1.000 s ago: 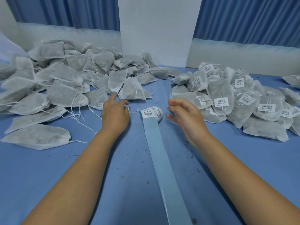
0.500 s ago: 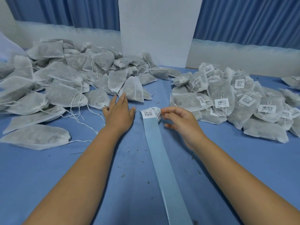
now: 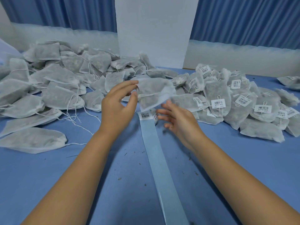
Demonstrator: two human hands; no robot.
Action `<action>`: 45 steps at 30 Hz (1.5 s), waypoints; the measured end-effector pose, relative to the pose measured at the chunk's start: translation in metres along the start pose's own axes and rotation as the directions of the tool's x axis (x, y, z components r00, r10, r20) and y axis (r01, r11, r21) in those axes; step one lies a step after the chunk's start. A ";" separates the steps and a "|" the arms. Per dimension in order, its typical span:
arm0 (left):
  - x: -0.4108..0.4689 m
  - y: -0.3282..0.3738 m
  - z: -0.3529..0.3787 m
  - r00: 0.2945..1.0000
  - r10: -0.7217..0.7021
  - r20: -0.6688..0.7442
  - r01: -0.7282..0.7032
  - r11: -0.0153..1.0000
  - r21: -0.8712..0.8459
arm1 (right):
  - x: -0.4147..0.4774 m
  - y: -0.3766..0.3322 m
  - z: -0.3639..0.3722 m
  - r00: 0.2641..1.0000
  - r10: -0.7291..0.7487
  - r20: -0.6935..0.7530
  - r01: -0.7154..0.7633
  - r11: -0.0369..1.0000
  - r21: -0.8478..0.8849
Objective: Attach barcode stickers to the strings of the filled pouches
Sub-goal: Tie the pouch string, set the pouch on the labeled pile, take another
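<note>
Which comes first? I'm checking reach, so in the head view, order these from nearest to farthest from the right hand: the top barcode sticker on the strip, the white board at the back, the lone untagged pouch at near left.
From the right hand:
1. Top barcode sticker, just left of it on the strip.
2. Lone untagged pouch, far left, near edge.
3. White board, upright at the back.

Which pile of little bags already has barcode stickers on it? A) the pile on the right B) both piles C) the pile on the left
A: white barcode stickers show on the right pile, while the left pile shows only bare strings.
</note>
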State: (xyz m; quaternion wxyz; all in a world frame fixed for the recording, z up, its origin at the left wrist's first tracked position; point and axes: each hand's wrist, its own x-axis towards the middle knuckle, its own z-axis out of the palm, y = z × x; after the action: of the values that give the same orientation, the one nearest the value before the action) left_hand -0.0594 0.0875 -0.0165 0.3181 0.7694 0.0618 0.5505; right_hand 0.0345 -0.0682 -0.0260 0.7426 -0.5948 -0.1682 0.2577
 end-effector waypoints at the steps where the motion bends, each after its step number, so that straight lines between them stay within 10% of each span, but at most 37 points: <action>1: -0.001 0.003 -0.001 1.000 -0.014 0.000 0.014 1.000 -0.022 | 0.000 -0.002 0.000 1.000 0.008 -0.002 -0.008 0.999 0.037; 12: 0.004 0.013 -0.009 0.877 -0.444 0.181 0.475 0.857 -0.199 | -0.005 0.000 0.000 0.998 -0.065 -0.011 0.064 0.995 -0.072; 19: 0.009 0.011 -0.020 0.670 -0.468 0.576 0.644 0.753 -0.138 | -0.013 0.003 0.013 0.973 -0.033 0.227 0.064 0.990 -0.129; 30: 0.009 -0.002 -0.021 0.783 -0.380 0.492 0.210 0.906 0.367 | -0.012 -0.012 0.007 0.992 -0.021 0.128 0.026 0.999 -0.032; 35: 0.002 0.018 -0.015 0.748 -0.167 0.643 0.114 0.986 0.124 | -0.017 -0.015 0.007 0.971 -0.107 0.216 0.150 0.969 -0.195; 45: 0.001 0.020 -0.018 0.740 -0.220 0.635 0.219 0.972 0.082 | -0.012 -0.024 -0.005 0.981 -0.129 0.142 0.130 0.991 -0.001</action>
State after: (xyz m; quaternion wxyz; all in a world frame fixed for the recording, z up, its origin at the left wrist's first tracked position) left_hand -0.0801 0.0800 -0.0016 0.3817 0.8983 0.0402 0.2139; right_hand 0.0319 -0.0834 -0.0037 0.7408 -0.5666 -0.2604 0.2496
